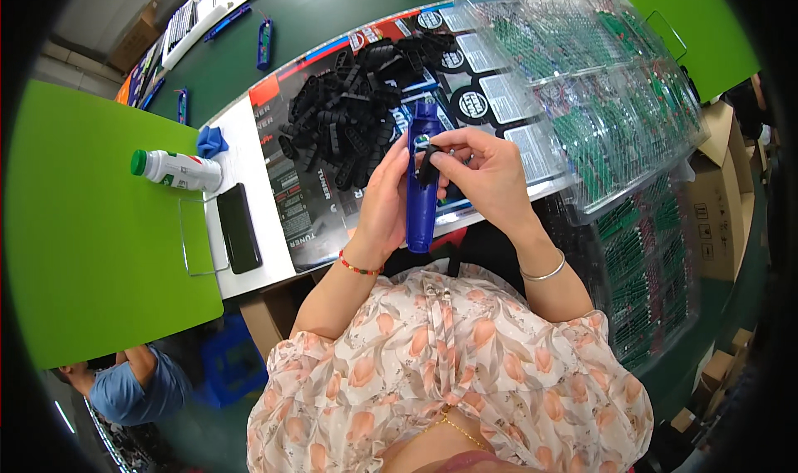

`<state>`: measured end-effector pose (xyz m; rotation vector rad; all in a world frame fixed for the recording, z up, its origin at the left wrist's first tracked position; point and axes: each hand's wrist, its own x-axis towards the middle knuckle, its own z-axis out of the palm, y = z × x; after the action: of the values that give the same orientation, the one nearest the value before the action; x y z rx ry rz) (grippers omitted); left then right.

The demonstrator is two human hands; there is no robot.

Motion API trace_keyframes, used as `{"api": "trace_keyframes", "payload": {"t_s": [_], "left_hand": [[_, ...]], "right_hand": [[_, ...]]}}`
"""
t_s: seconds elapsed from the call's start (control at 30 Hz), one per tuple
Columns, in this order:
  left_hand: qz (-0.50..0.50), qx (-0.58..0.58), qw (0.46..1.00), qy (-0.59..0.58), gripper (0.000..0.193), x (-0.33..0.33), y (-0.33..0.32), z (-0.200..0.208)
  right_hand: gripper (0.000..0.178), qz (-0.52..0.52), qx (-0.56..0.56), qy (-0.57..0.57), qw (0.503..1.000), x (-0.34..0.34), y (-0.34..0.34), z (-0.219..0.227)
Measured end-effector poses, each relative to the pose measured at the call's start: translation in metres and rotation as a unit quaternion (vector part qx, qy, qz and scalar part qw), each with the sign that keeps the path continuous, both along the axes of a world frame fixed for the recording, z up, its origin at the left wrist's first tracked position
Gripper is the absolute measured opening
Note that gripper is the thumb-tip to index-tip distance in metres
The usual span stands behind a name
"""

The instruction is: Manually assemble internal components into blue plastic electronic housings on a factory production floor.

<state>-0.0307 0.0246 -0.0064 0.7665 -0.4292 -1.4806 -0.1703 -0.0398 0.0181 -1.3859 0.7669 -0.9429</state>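
Upright in front of my chest is a long blue plastic housing [421, 219], rounded at its lower end, with a narrow tip at the top. My left hand [384, 199] is wrapped round its left side. Between thumb and fingers, my right hand [492, 178] pinches a small black plastic piece [428, 167] against the front of the housing; whether it is seated there I cannot tell. Just beyond my hands, a heap of similar black plastic pieces [337, 115] lies on a printed sheet [291, 215] that covers the table.
Clear plastic trays [573, 70] of green circuit boards are stacked at right, beside a cardboard box [721, 211]. A phone [238, 228], a white bottle [187, 171] and a blue cloth [211, 142] lie left, near a green panel [91, 248]. Another blue housing [264, 45] lies farther back.
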Motion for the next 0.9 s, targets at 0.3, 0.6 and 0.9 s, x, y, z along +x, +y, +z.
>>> {"api": "trace_keyframes", "payload": {"t_s": [0.3,0.6,0.9], "left_hand": [[-0.017,-0.005,1.0,-0.024,0.043,-0.006,-0.003,-0.002],[-0.024,0.022,0.999,-0.026,0.046,-0.012,-0.003,-0.004],[-0.019,0.024,0.997,-0.068,0.046,-0.025,-0.012,-0.009]], "right_hand": [[0.017,-0.057,-0.101,0.08,0.99,-0.003,-0.003,0.002],[0.016,-0.147,-0.272,0.21,0.928,-0.001,0.0,0.001],[0.016,-0.127,-0.328,0.262,0.899,-0.017,-0.002,-0.002]]}}
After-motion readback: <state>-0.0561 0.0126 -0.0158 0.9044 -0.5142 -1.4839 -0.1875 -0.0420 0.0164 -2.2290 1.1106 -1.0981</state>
